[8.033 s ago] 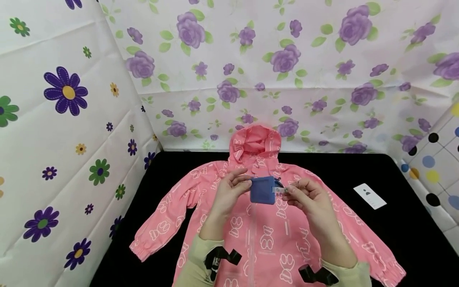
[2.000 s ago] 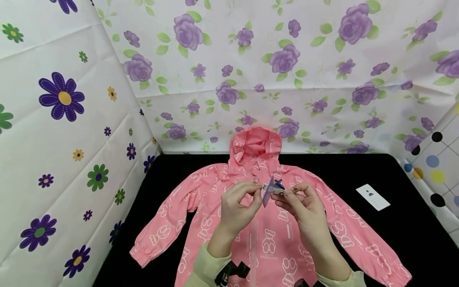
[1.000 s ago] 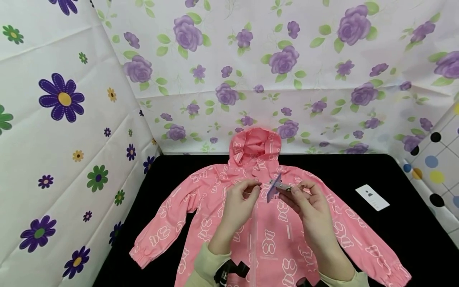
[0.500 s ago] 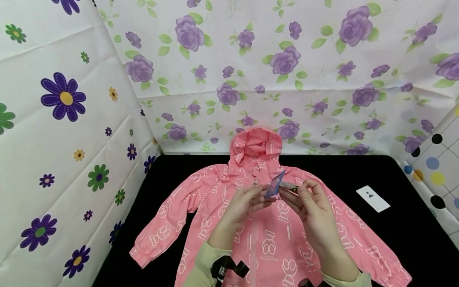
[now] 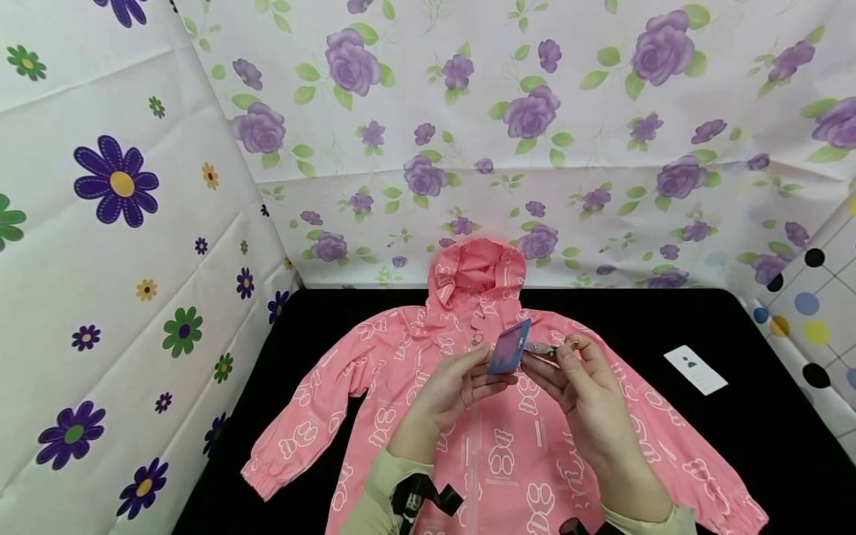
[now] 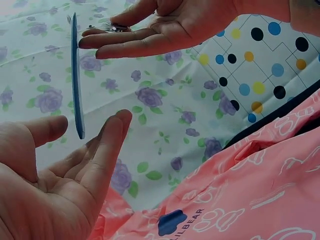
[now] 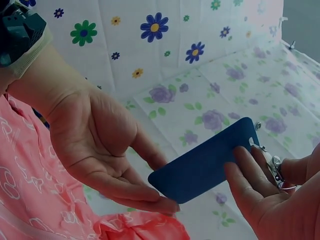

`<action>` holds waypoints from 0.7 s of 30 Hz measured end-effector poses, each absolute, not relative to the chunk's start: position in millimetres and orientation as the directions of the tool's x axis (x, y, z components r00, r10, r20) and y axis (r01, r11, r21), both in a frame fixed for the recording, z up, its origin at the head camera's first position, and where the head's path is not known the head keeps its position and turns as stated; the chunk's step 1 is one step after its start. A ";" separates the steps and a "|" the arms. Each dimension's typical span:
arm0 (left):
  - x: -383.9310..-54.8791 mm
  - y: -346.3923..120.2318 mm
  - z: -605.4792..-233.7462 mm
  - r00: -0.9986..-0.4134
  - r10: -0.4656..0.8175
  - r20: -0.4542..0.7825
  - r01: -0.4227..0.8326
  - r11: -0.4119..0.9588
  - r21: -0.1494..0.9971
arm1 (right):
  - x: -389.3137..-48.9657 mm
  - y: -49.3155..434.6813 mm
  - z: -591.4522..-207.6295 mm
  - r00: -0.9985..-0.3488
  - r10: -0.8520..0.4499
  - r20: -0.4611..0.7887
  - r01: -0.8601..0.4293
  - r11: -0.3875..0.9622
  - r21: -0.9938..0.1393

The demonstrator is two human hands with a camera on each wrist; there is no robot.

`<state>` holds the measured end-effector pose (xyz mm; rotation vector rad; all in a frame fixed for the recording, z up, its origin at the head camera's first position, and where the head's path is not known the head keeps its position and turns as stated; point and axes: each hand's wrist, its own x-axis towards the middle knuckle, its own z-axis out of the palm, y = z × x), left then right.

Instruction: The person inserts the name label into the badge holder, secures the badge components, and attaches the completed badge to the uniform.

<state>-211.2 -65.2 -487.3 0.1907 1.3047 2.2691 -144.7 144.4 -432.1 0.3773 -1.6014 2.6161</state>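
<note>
A blue badge holder (image 5: 510, 348) with a short strap and metal clip (image 5: 540, 348) is held up over the pink hooded jacket (image 5: 484, 453). My right hand (image 5: 588, 386) pinches the clip between thumb and index finger; its other fingers extend behind the holder. In the right wrist view the holder's back (image 7: 205, 162) faces the camera. My left hand (image 5: 455, 390) is spread at the holder's lower end. The left wrist view shows the holder's thin edge (image 6: 76, 80) between left thumb and fingers, with gaps on both sides.
To the right, a white card (image 5: 695, 370) with a person icon lies on the black table (image 5: 642, 319). Flower-printed sheets (image 5: 428, 148) wall in the back and left, and a dotted sheet (image 5: 812, 312) stands at the right.
Eight seconds ago the left hand pinched the holder's left edge. Since then the holder has turned edge-on, then tilted partly back, and the left fingers have opened beneath it. The right hand keeps the clip.
</note>
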 end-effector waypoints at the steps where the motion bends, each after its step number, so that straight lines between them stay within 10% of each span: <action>1: -211.1 -65.6 -487.2 -0.861 0.492 -0.129 -0.362 -0.413 0.836 | -144.8 144.5 -431.8 -0.970 -0.079 0.232 -0.171 -0.455 -0.874; 21: -215.5 -76.9 -483.3 -0.932 0.346 -0.110 -0.279 -0.488 0.827 | -147.7 150.4 -430.2 -0.978 0.026 0.208 -0.205 -0.326 -0.923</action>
